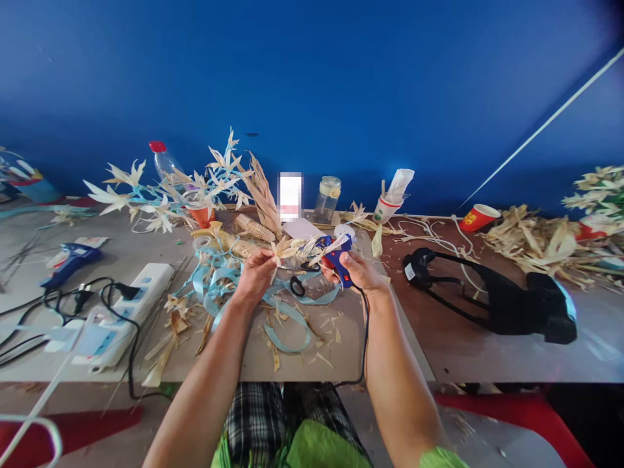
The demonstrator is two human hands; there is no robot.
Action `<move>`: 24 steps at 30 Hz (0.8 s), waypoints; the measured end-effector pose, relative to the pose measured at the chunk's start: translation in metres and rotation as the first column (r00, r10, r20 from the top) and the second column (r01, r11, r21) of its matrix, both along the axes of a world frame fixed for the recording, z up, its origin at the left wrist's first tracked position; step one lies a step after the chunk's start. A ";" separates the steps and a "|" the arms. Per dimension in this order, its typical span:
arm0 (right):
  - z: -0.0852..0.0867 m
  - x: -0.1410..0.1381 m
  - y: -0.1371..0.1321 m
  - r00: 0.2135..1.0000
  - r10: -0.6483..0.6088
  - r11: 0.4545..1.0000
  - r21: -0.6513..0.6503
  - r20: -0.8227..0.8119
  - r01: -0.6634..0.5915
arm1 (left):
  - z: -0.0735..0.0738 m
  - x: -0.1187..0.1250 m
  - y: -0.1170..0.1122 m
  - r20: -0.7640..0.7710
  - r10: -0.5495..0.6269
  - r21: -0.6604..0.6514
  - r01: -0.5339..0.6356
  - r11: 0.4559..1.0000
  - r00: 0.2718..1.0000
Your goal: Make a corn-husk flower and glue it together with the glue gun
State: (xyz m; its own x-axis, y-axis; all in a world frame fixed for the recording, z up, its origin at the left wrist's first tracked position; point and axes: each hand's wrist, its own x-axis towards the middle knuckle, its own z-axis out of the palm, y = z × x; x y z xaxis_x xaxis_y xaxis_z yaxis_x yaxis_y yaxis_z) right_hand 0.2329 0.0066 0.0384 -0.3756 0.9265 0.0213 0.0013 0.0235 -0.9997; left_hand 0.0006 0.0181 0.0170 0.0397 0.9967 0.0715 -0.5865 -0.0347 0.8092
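Observation:
Between the fingers of my left hand [256, 276] is a pale corn-husk flower [283, 250], pinched near its base. My right hand [361, 272] is wrapped round a blue and red hot glue gun [344, 263], its black cord running down over the table edge. The gun's front end points left toward the flower and is partly hidden by husk petals. Below the hands lie light blue ribbon [287, 335], scissors with black handles [296, 286] and husk scraps. Behind my left hand are dried corn cobs [253, 227].
A white power strip [141, 292] with black plugs and a second blue glue gun [73, 263] lie at left. Husk flowers on blue stems [160, 201] stand behind. A glass jar [327, 198], paper cups [480, 218], a husk pile [531, 240] and a black strapped device [507, 292] are rightward.

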 end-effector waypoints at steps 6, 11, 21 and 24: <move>0.008 -0.002 -0.002 0.998 0.051 0.999 0.011 -0.049 -0.050 | 0.002 0.001 0.000 -0.006 0.022 0.010 -0.022 1.000 1.000; 0.006 -0.001 -0.001 1.000 0.015 1.000 0.015 -0.027 -0.015 | 0.000 0.001 0.001 -0.010 0.023 0.001 -0.023 1.000 1.000; 0.001 0.001 0.001 0.991 0.041 0.999 0.032 -0.125 -0.038 | -0.001 0.001 0.001 -0.016 0.026 0.004 -0.025 1.000 1.000; 0.002 0.001 0.001 0.995 0.034 0.999 0.029 -0.090 -0.032 | -0.001 0.001 0.001 -0.007 0.031 -0.002 -0.031 1.000 1.000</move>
